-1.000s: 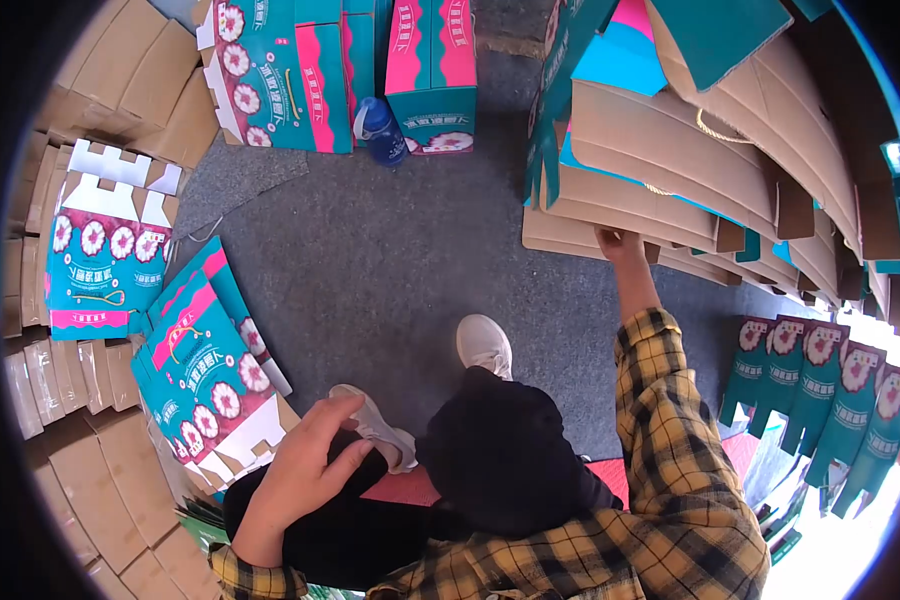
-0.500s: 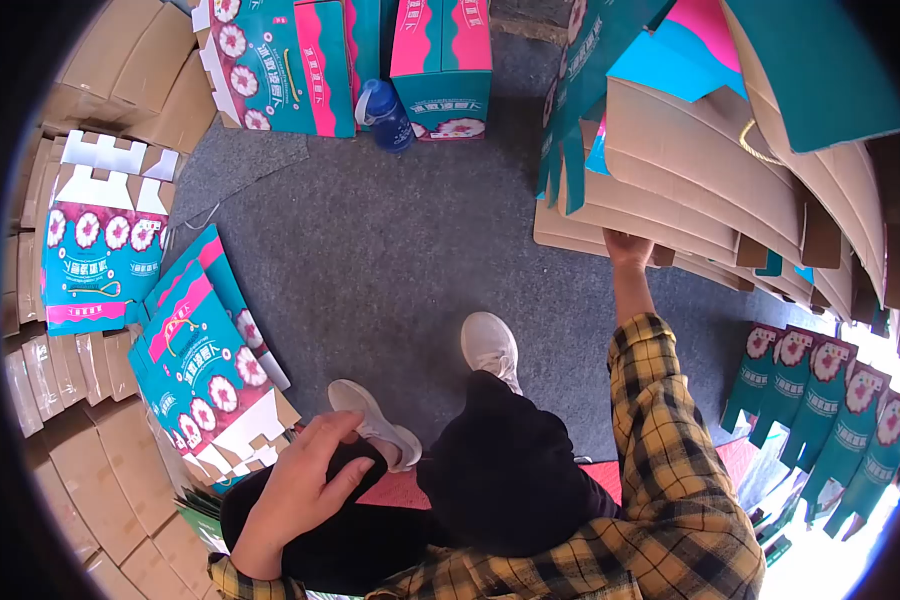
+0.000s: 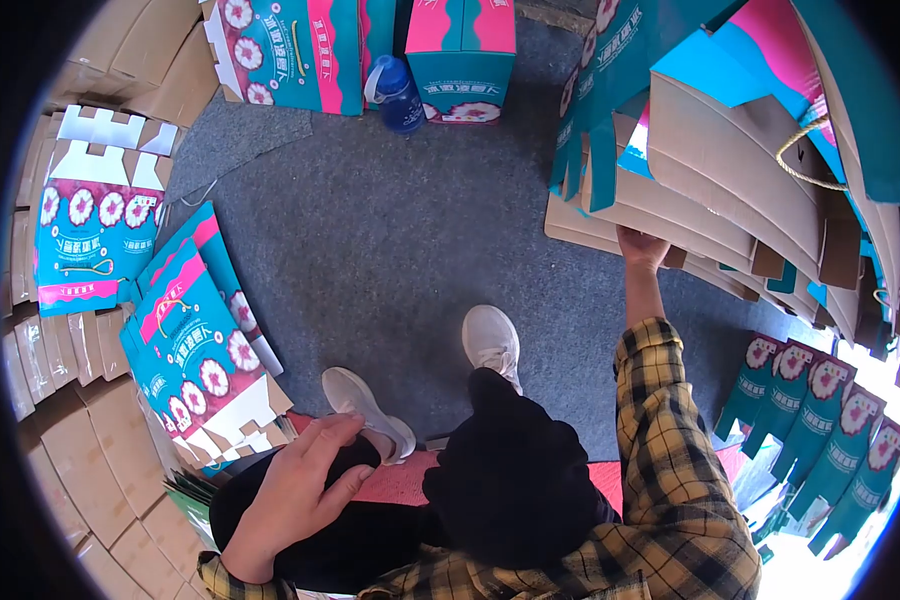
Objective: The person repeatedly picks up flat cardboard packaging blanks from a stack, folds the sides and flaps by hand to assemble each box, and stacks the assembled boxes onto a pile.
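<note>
My right hand (image 3: 644, 248) is at the lower edge of a leaning stack of flattened cardboard gift boxes (image 3: 710, 200), brown inside and teal, pink and blue outside. Its fingers go in under the cardboard edge and are mostly hidden, and the palm faces up. A yellow rope handle (image 3: 808, 150) hangs from one of the sheets. My left hand (image 3: 305, 480) lies over my left knee with nothing in it, fingers loosely stretched and thumb apart. Nearest to it are printed flat boxes (image 3: 195, 350) leaning at the left.
Brown cartons (image 3: 100, 450) are piled along the left, with another printed box (image 3: 95, 215) against them. A blue bottle (image 3: 398, 98) stands beside an upright teal-and-pink box (image 3: 460, 75) at the back. Several narrow teal cardboard pieces (image 3: 820, 410) stand at the right. Grey floor (image 3: 400, 230) lies between.
The view has shifted slightly. The upper sheets of the stack have spread, showing more of the rope handle and the blue-pink print. My right hand stays at the cardboard edge; my left hand has hardly moved.
</note>
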Demonstrator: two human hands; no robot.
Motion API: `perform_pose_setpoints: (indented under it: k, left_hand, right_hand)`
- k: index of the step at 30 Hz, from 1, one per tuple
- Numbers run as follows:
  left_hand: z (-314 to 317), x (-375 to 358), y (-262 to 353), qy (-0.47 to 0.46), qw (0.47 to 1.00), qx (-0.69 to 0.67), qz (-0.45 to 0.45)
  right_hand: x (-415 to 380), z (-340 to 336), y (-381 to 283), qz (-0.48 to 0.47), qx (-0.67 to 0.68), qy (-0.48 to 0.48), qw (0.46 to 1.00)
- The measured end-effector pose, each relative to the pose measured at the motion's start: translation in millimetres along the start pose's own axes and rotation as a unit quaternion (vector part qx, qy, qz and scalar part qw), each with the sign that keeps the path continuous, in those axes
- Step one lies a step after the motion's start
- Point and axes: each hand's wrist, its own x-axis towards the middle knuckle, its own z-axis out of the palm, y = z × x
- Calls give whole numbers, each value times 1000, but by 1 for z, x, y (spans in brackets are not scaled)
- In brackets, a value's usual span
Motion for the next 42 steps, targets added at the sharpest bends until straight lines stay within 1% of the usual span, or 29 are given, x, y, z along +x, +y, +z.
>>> perform_pose_setpoints:
  k: [2, 4, 5, 7, 11, 13, 14, 16, 17, 18, 20, 22, 24, 25, 27, 30, 32, 35, 39, 41, 42]
  left_hand:
    - [1, 1, -1, 3, 1000, 11, 6]
    - [1, 0, -1, 0, 1000, 12, 4]
    - [1, 2, 0, 2, 1000, 16, 2]
    - [0, 4, 3, 0, 1000, 16, 1]
    - [1, 1, 4, 5, 1000, 16, 12]
    - [1, -2, 6, 12, 1000, 18, 12]
    - [2, -4, 6, 17, 1000, 18, 9]
    - [2, -9, 3, 26, 999, 27, 20]
    - [3, -13, 0, 33, 998, 35, 26]
    - [2, -15, -1, 33, 998, 36, 32]
    - [0, -20, -3, 30, 998, 41, 35]
    - [2, -24, -6, 36, 998, 31, 45]
    - [2, -25, -6, 35, 997, 21, 59]
    - [2, -24, -5, 39, 997, 23, 65]
    - [0, -23, -3, 43, 996, 26, 75]
    - [-1, -22, 0, 41, 995, 30, 86]
    - [-2, -24, 4, 23, 994, 41, 103]
    - [0, -28, 5, 32, 989, 62, 132]
    - [-3, -27, 16, 35, 982, 70, 170]
    - [-8, -36, 16, 12, 986, 67, 154]
    - [-10, -39, 17, 19, 985, 69, 158]
  right_hand:
    - [3, -9, -1, 2, 1, 21, 1000]
    - [9, -13, -5, 19, 14, 169, 985]
    - [11, -16, -9, 18, 12, 168, 986]
    - [18, -26, -14, -9, -117, 253, 960]
    - [24, -32, -23, -35, -94, 240, 966]
    - [20, -33, -20, -42, -47, 195, 979]
    - [18, -34, -19, -45, -45, 193, 979]
    - [10, -32, -20, -27, -8, 157, 987]
    - [5, -29, -25, 13, 16, 167, 986]
    - [8, -30, -29, 7, 18, 165, 986]
    - [13, -34, -35, 60, 30, 181, 981]
    - [15, -35, -33, 29, 19, 170, 985]
    - [8, -32, -30, -8, -12, 192, 981]
    - [5, -36, -31, -19, -7, 193, 981]
    - [-3, -42, -27, -7, -39, 203, 978]
    - [-47, -41, -21, 6, -52, 190, 980]
    - [-73, -53, -19, -6, -55, 193, 980]
    - [-112, -62, -23, -35, -64, 130, 989]
    - [-150, -80, -30, -30, -66, 109, 991]
    - [-167, -81, -33, -23, -64, 106, 992]
    - [-175, -84, -35, -17, -66, 107, 992]
